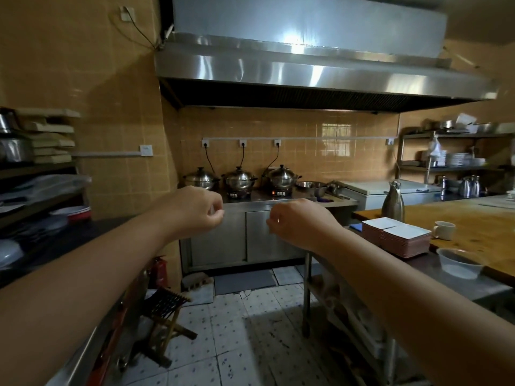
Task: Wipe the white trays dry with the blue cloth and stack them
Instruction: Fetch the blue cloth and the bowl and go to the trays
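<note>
Both my arms reach forward at chest height over the kitchen aisle. My left hand [196, 210] and my right hand [296, 222] hang in the air with fingers curled inward, and neither holds anything. Two stacks of white trays [397, 236] stand side by side on the steel table's near corner, to the right of my right hand. A bit of blue cloth [356, 227] shows just behind the left stack, mostly hidden by it.
A wooden worktop [473, 232] carries a white mug [444, 230], a clear plastic bowl [458, 263] and a steel jug [393, 200]. Three steel pots [239, 179] sit on the far counter under the hood. A folding stool [167, 321] stands on the floor at left.
</note>
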